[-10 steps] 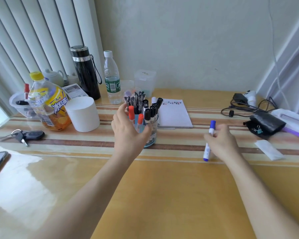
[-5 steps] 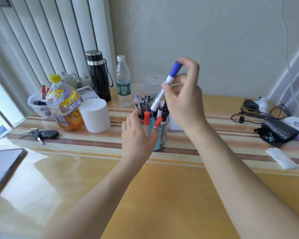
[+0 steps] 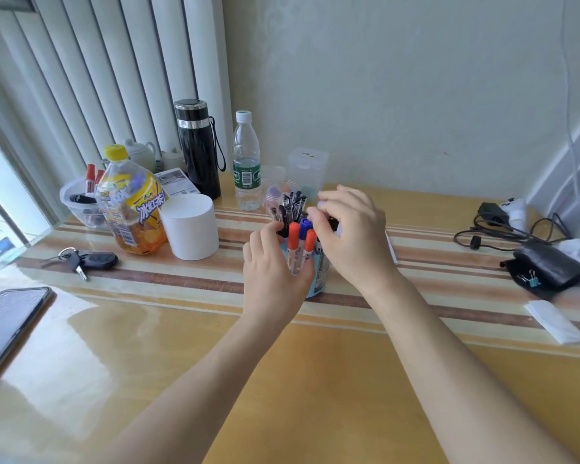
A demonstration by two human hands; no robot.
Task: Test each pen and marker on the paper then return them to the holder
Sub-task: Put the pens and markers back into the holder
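The left hand [image 3: 275,276] grips the near side of the holder [image 3: 319,279] on the striped table [image 3: 181,279]. A blue-capped marker [image 3: 304,226] stands inside it between two red-capped ones. The right hand [image 3: 352,239] curls over the marker tops; I cannot tell whether it pinches one. Behind them stands a water bottle [image 3: 246,162].

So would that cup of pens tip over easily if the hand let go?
Likely tippy: the pen holder is narrow and the markers stand above its rim, so it looks top-heavy. The left hand grips its side, perhaps to steady it. On the glossy table it may slide when pushed.
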